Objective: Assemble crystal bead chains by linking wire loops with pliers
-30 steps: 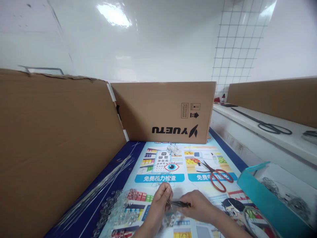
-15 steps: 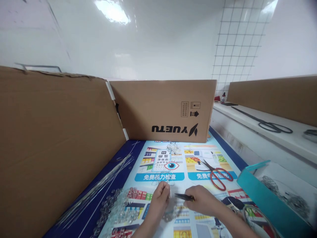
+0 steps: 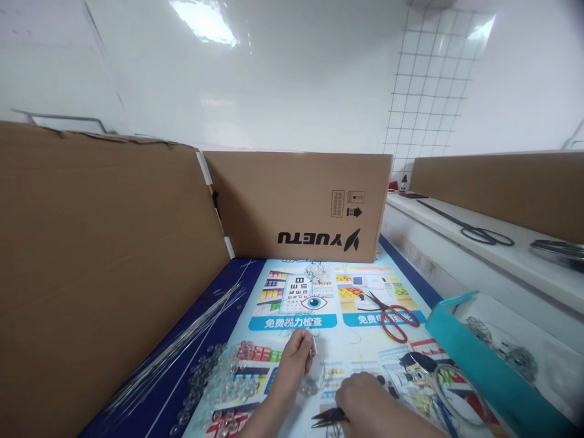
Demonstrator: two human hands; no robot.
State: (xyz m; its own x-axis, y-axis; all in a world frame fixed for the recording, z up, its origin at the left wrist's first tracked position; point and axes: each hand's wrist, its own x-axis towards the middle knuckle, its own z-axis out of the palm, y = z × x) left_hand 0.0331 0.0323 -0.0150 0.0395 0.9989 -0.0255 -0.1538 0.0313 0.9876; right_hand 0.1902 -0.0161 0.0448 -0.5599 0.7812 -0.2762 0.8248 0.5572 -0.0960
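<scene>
My left hand (image 3: 297, 354) is closed in a pinch over the middle of the printed mat, gripping what looks like a thin wire (image 3: 314, 349). Just beneath its fingers is a clear, glassy piece (image 3: 312, 384); whether it hangs from the wire or lies on the mat I cannot tell. Lower and to the right, my right hand (image 3: 365, 398) is wrapped round a pair of needle-nose pliers (image 3: 329, 417), with the dark jaws pointing left and nothing visible in them. Its fingers are partly hidden behind the back of the hand.
Clear beads (image 3: 201, 380) are spread on the left, beside a bundle of straight wires (image 3: 182, 340). Red-handled scissors (image 3: 393, 317) lie to the right, near a teal box (image 3: 490, 359) holding wire coils. A wire ring (image 3: 460, 395) is in front of it. Cardboard panels (image 3: 301, 201) stand behind and left.
My right hand has moved down with the pliers, away from my left hand. The left hand stays nearly in place, its pinch kept. The view has shifted slightly.
</scene>
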